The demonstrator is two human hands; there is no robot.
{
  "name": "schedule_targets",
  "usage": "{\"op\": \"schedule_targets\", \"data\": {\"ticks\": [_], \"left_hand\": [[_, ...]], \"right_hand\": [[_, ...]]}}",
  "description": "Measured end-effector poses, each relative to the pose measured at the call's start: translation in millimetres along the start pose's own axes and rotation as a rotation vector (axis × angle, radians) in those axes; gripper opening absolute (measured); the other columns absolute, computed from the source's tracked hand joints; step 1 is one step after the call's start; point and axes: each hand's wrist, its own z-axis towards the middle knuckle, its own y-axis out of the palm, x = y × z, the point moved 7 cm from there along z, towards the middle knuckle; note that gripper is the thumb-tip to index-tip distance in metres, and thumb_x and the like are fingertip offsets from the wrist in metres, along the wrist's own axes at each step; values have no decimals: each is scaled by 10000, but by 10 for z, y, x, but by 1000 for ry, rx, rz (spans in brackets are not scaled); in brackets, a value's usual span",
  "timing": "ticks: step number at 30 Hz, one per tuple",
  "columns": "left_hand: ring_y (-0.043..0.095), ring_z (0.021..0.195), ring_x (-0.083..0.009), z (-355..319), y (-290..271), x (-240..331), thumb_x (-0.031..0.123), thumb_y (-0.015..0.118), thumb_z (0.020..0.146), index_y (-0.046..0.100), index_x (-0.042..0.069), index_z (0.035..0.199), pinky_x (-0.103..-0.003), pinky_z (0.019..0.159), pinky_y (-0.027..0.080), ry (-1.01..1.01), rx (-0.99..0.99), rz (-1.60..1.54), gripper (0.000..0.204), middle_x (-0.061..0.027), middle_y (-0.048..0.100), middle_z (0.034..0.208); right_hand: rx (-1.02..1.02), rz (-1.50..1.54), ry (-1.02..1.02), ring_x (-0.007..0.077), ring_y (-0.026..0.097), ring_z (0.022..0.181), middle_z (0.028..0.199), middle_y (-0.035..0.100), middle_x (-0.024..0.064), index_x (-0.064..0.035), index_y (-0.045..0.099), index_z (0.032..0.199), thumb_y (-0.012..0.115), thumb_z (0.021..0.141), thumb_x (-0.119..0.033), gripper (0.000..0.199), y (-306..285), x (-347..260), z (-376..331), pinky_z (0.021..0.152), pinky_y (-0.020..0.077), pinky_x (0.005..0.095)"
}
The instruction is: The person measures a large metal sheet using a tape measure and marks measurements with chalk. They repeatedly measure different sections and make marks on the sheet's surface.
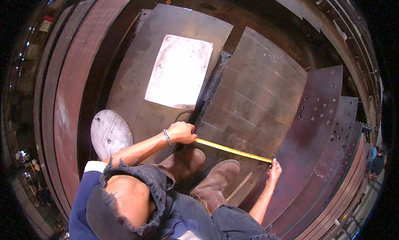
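Observation:
A yellow tape measure (232,149) stretches between my hands across the near part of a steel plate (249,98) marked with thin chalk lines. My left hand (182,133), with a chain bracelet at the wrist, is closed around one end of the tape by the plate's left edge. Whether the case is inside that fist is hidden. At the plate's right edge, my right hand (274,172) pinches the other end of the tape between its fingers. The tape lies just beyond the toes of my brown boots (220,177).
A white paper sheet (181,71) lies on a second steel plate (137,73) to the left. Nearby is a grey oval disc (109,129) with holes. Overlapping plates with punched holes (318,102) rest at right. Long reddish beams (75,65) run along the left side.

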Motion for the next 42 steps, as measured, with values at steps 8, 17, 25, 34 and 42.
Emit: {"op": "schedule_targets", "data": {"ticks": [8, 17, 25, 34, 42], "left_hand": [[646, 964, -368, -131, 92, -147, 440, 554, 844, 701, 111, 1043, -442, 876, 496, -8, -86, 5, 411, -190, 686, 988], [642, 946, -387, 67, -119, -60, 385, 559, 855, 652, 86, 1123, -459, 873, 495, 137, 94, -54, 412, -219, 677, 969], [623, 975, -435, -188, 6, 187, 488, 628, 800, 292, -6, 1403, -464, 885, 489, -7, 143, -2, 849, -306, 646, 946], [632, 958, -384, -549, -89, 134, 639, 594, 782, 518, 83, 1199, -470, 802, 497, 265, -340, 69, 699, -257, 648, 982], [615, 926, -408, -650, -285, -259, 494, 592, 820, 542, 115, 1178, -485, 827, 492, 229, -198, 125, 524, -210, 601, 1028]], "right_hand": [[43, 29, -88, 29, 355, 440, 585, 443, -67, -90, 592, 845, 634, 927, -263, 196, 36, -32, 19, 385, 244, 213], [133, 13, -243, 16, 336, 417, 582, 447, -68, -104, 576, 817, 634, 927, -262, 201, -50, 203, 254, 366, 233, 205], [106, 14, -187, 37, 351, 525, 630, 450, -58, -73, 582, 817, 631, 931, -249, 215, -28, 101, 150, 460, 268, 228], [90, 42, -204, 28, 344, 517, 627, 431, -67, -80, 576, 818, 622, 934, -235, 199, 15, 99, 114, 449, 255, 221], [108, 17, -284, 14, 329, 427, 580, 421, -78, -105, 570, 822, 619, 937, -255, 196, -44, 187, 243, 375, 235, 202]]}}
